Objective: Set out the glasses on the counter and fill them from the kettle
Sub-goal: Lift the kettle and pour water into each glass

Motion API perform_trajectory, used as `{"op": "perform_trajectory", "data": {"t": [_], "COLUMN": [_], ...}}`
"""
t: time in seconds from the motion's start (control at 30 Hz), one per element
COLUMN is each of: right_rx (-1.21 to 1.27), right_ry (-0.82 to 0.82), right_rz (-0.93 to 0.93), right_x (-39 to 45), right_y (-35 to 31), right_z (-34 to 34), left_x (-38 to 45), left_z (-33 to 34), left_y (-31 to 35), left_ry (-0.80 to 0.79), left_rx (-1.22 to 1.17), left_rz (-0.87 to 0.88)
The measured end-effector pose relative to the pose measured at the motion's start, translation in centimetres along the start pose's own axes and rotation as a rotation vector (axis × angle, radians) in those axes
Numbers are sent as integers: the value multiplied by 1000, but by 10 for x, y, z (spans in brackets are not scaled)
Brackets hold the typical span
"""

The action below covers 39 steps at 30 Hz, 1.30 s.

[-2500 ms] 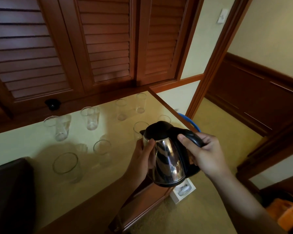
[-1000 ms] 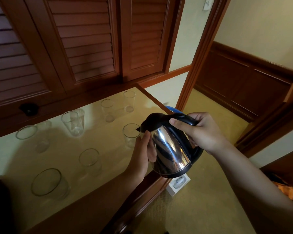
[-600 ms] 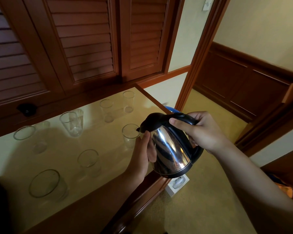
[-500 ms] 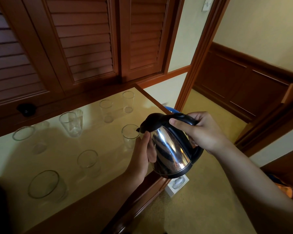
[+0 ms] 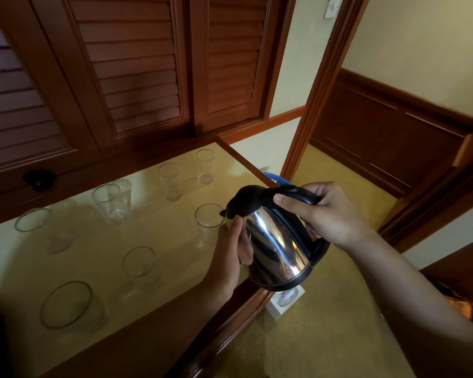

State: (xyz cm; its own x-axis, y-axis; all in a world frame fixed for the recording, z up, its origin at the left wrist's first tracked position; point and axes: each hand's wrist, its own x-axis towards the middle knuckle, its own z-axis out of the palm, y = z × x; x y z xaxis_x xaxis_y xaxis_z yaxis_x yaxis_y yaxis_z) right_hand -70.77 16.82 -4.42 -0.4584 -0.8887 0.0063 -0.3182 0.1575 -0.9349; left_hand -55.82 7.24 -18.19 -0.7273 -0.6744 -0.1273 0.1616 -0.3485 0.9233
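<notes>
Head view: I see the kettle (image 5: 277,249), a rounded body of mirror-bright steel with a black plastic lid, spout and base ring, held tilted over the right edge of the bench (image 5: 99,257), its spout just above the rim of the nearest glass (image 5: 208,223). My right hand (image 5: 329,211) comes in from the lower right, forearm bare, its grip curled round the glossy black handle with the thumb laid along the top. My left hand (image 5: 231,261) reaches across the bench edge; its grip is spread, straight fingers and palm pressed flat against the steel flank below the spout. The bench has a smooth, pale yellow top with a polished reddish-wood border. On it stand clear, thin-walled tumblers: two at the far right corner (image 5: 205,170), a pair close together at mid-left (image 5: 112,203), one at the far left (image 5: 33,225), one near the middle (image 5: 139,261), and a wider one at the near left (image 5: 66,304). I cannot tell whether any holds water. Behind the bench rise louvred wooden doors (image 5: 131,64) with horizontal slats; a small black round object (image 5: 38,179) sits at their foot. On the woven yellow floor below the kettle lies a white box (image 5: 284,302).
</notes>
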Motion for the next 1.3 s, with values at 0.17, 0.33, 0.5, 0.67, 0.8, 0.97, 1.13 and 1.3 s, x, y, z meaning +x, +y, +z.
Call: {"op": "perform_trajectory", "data": {"t": [0.17, 0.33, 0.5, 0.67, 0.8, 0.97, 1.13, 1.3], "right_rx": [-7, -28, -44, -28, -5, -4, 40, 66], "right_ry": [-2, -9, -21, -30, -24, -29, -19, 53], "right_rz": [-13, -13, -15, -25, -27, -43, -39, -21], "right_x": [2, 3, 5, 5, 8, 8, 6, 3], "right_y": [1, 2, 4, 4, 7, 9, 14, 28], "right_z": [-2, -3, -4, -4, -6, -7, -7, -7], "left_x": [3, 2, 2, 2, 2, -2, 3, 1], "left_z": [-2, -1, 0, -3, -3, 0, -3, -5], "left_y": [-6, -5, -3, -7, -6, 1, -4, -2], "left_ry": [29, 44, 60, 80, 61, 80, 97, 107], "left_rx": [16, 2, 7, 10, 0, -31, 36, 80], "left_rz": [-38, -12, -24, -58, -56, -40, -35, -44]}}
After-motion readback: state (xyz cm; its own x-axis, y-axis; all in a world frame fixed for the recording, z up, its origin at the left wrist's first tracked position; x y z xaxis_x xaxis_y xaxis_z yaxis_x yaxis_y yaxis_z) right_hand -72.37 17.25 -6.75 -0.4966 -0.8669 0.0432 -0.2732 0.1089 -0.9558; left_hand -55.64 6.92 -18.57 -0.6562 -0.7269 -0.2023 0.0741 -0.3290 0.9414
